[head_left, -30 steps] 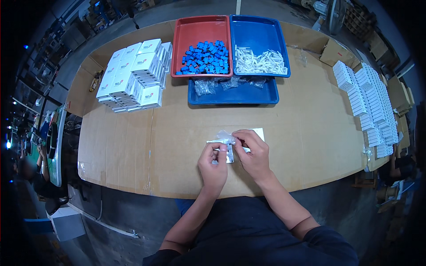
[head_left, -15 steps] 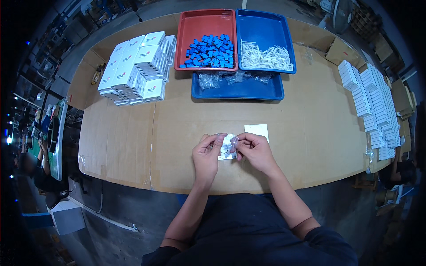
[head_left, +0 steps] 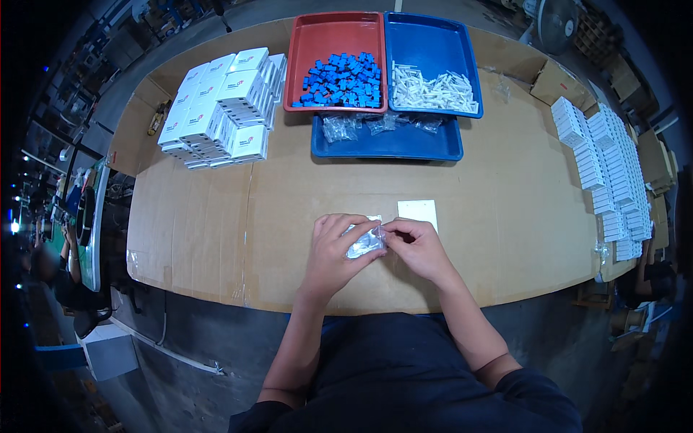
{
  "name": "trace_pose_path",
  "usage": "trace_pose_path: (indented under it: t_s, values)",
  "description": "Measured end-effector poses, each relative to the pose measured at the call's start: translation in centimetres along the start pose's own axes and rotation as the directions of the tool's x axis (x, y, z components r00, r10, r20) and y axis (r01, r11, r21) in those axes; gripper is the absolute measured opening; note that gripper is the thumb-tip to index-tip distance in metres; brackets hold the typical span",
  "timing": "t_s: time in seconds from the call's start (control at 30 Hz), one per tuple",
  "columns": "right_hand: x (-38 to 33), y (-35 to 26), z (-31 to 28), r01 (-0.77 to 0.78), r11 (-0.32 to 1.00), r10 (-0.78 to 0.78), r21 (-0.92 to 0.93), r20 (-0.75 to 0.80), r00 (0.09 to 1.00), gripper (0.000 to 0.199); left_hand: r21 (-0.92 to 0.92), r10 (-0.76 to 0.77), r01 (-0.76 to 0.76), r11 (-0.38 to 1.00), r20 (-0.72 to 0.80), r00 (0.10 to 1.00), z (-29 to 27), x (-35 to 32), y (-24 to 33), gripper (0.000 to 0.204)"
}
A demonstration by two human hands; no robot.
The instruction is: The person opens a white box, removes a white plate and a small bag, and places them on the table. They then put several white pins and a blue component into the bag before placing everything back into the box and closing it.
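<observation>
Between my two hands is a small clear plastic bag (head_left: 365, 243) with whitish contents I cannot make out. My left hand (head_left: 334, 249) curves round the bag's left side, thumb below and fingers above. With fingertips pinched, my right hand (head_left: 417, 247) grips the bag's right edge. Just beyond my right hand a flat white panel (head_left: 419, 210) lies on the cardboard-covered table (head_left: 289, 202), its near part hidden by that hand.
Stacked white boxes (head_left: 206, 115) stand at the far left. A red tray (head_left: 336, 36) holds blue pieces, a blue tray (head_left: 429, 43) white sticks. In front, a lower blue tray (head_left: 390, 149) holds clear bags. White box stacks (head_left: 606, 173) line the right side.
My left hand has turned and shifted its grip, its fingers now reaching over the bag. The bag has tilted, while my right hand keeps its pinch at nearly the same spot.
</observation>
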State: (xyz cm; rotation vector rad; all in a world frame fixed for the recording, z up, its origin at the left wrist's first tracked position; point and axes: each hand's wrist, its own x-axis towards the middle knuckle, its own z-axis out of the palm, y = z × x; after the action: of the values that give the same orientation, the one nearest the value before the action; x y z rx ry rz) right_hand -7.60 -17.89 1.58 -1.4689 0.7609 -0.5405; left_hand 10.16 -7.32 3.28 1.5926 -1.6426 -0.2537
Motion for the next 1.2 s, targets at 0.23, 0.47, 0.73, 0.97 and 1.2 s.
trace_pose_path:
  t_s: [0.23,0.47,0.73,0.97,1.2]
  values:
    - [-0.1,-0.6,-0.1,0.010,0.990,-0.006,-0.139,0.030,1.000,0.016,-0.032,-0.023,0.023,0.999,-0.018,1.000,0.3,-0.4,0.1,0.045]
    - [0.0,-1.5,-0.2,0.021,0.982,-0.030,-0.186,-0.048,0.998,0.024,-0.135,-0.096,0.087,0.987,-0.061,0.994,0.5,-0.7,0.0,0.041]
    - [0.1,-1.8,-1.9,-0.021,0.959,0.009,0.283,0.043,0.999,0.035,-0.289,-0.276,0.259,0.922,-0.019,0.961,0.8,-1.3,-0.4,0.039]
    - [-0.1,-1.6,-2.0,0.049,0.975,-0.066,0.217,0.070,0.995,0.039,-0.444,-0.342,0.308,0.842,0.003,0.940,1.2,-1.3,-0.1,0.038]
    - [0.1,-1.4,-2.2,0.036,0.979,-0.044,0.200,0.038,0.998,0.038,-0.442,-0.335,0.310,0.842,0.023,0.942,1.4,-1.0,-0.1,0.036]
